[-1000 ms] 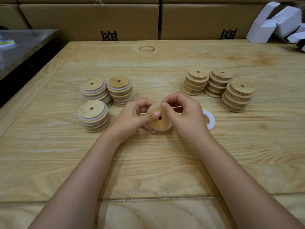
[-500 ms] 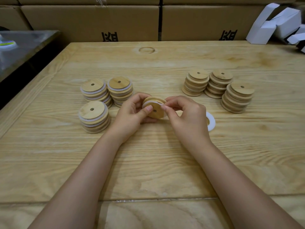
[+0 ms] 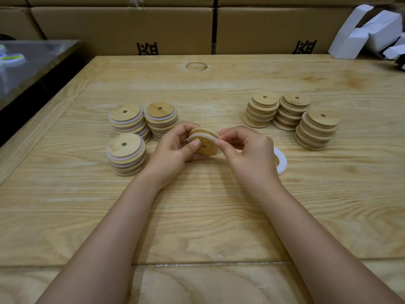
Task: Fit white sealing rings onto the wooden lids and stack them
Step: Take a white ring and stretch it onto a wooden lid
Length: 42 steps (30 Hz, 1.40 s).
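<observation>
Left hand (image 3: 173,148), right hand (image 3: 249,150): pinching grips.

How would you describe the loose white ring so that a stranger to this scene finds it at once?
On the wooden table, find the three stacks of bare lids at the right. Slightly nearer and left of them, flat on the wood, lies the white ring, partly hidden behind the right hand. It is the only ring lying alone, not on a lid.
</observation>
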Motion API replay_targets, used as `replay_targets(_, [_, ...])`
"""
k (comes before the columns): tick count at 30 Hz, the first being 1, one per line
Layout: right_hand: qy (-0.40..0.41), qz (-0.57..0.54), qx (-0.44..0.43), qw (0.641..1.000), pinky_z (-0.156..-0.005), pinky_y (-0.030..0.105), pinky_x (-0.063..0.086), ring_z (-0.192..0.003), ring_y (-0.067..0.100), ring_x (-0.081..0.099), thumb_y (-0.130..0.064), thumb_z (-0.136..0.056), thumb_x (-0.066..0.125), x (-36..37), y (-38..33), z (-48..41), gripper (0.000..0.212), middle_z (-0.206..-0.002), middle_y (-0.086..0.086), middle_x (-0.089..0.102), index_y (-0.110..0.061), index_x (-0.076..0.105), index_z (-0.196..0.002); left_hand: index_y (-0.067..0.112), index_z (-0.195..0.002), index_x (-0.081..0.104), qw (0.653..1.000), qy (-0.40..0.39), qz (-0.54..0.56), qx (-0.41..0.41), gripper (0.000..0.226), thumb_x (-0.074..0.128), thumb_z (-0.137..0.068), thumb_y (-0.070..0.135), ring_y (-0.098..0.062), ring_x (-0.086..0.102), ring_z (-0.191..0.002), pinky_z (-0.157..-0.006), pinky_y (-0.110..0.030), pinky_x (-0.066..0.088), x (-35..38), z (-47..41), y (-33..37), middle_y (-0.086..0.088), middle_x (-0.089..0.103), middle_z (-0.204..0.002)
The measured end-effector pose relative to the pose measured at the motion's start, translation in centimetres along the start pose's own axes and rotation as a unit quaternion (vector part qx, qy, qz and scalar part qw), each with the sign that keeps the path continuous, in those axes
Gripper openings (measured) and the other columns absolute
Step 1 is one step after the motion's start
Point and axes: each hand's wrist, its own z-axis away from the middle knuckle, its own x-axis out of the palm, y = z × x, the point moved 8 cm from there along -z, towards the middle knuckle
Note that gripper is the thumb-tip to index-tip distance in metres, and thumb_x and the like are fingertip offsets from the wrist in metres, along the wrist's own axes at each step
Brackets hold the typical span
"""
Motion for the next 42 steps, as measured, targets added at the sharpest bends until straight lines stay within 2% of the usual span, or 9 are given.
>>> replay_targets(3, [0.003,0.010,0.000,1.000,-0.074,0.024,0.052,-0.075,0.006,0.064,-0.012,-0.080,0.071,-0.2,0.2,-0.1,0.003,-0.077,-0.009,0.068,-0.012,0.070,-0.076,0.007,-0.100,0.049,1.000,0.003,0.003,-0.004,0.016,0.045,-0.092,-0.005,-0.020,0.063,-0.084,-0.074,-0.038,0.057,0.1,0.0,-0.1,-0.011,0.058,-0.095])
replay_targets(10, [-0.017,0.046,0.034,0.998,-0.074,0.025,0.051,-0.077,0.006,0.064,-0.022,-0.080,0.071,-0.1,1.0,-0.3,0.009,-0.075,-0.016,0.066,-0.024,0.066,-0.073,0.008,-0.102,0.047,0.999,0.022,0.033,-0.016,0.013,0.042,-0.095,-0.001,-0.020,0.065,-0.077,-0.066,-0.036,0.059,-0.2,-0.2,-0.3,-0.013,0.060,-0.094])
replay_targets(14, [-0.032,0.030,0.056,0.997,-0.069,0.019,0.049,-0.072,0.003,0.062,-0.022,-0.080,0.071,0.0,1.6,-0.3,0.010,-0.072,-0.014,0.067,-0.023,0.068,-0.071,0.006,-0.106,0.046,0.999,0.018,0.032,-0.019,0.013,0.042,-0.095,0.000,-0.020,0.066,-0.074,-0.061,-0.033,0.059,-0.2,-0.3,-0.6,-0.014,0.060,-0.096])
replay_targets(18, [-0.028,0.023,0.065,0.997,-0.060,0.008,0.042,-0.064,-0.003,0.057,-0.019,-0.080,0.071,-0.1,1.7,-0.5,0.015,-0.066,-0.015,0.064,-0.024,0.065,-0.067,0.010,-0.099,0.050,0.999,0.026,0.031,-0.009,0.012,0.042,-0.095,0.002,-0.017,0.068,-0.074,-0.059,-0.033,0.059,-0.5,-0.3,-0.7,-0.011,0.062,-0.093])
replay_targets(27, [-0.033,-0.005,0.105,0.994,-0.054,0.004,0.038,-0.058,-0.007,0.055,-0.022,-0.079,0.074,-0.3,2.4,-0.5,0.020,-0.056,-0.019,0.061,-0.027,0.065,-0.062,0.011,-0.098,0.054,0.999,0.029,0.019,-0.013,0.012,0.047,-0.093,0.003,-0.012,0.067,-0.074,-0.062,-0.031,0.058,-0.6,-0.3,-0.6,-0.003,0.068,-0.084])
replay_targets(30, [-0.030,-0.038,0.112,0.993,-0.058,0.006,0.041,-0.059,-0.006,0.057,-0.024,-0.078,0.075,-0.3,2.5,-0.5,0.018,-0.059,-0.016,0.063,-0.026,0.066,-0.062,0.008,-0.104,0.056,0.999,0.020,0.015,-0.027,0.014,0.049,-0.093,0.006,-0.014,0.068,-0.075,-0.059,-0.029,0.057,-0.6,-0.2,-0.7,-0.001,0.071,-0.082])
replay_targets(34, [-0.023,-0.066,0.104,0.992,-0.066,0.012,0.047,-0.066,-0.004,0.061,-0.022,-0.079,0.074,-0.3,2.3,-0.5,0.014,-0.066,-0.014,0.066,-0.026,0.066,-0.067,-0.002,-0.116,0.055,0.998,0.006,0.034,-0.056,0.027,0.051,-0.092,0.009,-0.019,0.070,-0.073,-0.057,-0.030,0.057,-0.4,-0.2,-0.9,-0.008,0.070,-0.085])
replay_targets(38, [-0.029,-0.087,0.075,0.993,-0.074,0.018,0.051,-0.077,0.000,0.065,-0.019,-0.083,0.070,0.0,1.8,-0.4,0.007,-0.079,-0.012,0.070,-0.026,0.069,-0.081,0.006,-0.116,0.055,0.994,0.000,0.077,-0.078,0.027,0.051,-0.090,0.011,-0.017,0.070,-0.067,-0.053,-0.028,0.056,-0.1,-0.2,-1.0,-0.004,0.072,-0.080])
replay_targets(42, [-0.046,-0.098,0.059,0.992,-0.080,0.022,0.053,-0.084,0.002,0.067,-0.017,-0.086,0.066,0.3,1.4,-0.4,0.013,-0.085,-0.012,0.072,-0.029,0.070,-0.087,0.007,-0.118,0.055,0.991,-0.002,0.095,-0.090,0.029,0.051,-0.090,0.012,-0.016,0.069,-0.064,-0.051,-0.026,0.056,-0.2,-0.2,-1.0,-0.003,0.071,-0.080])
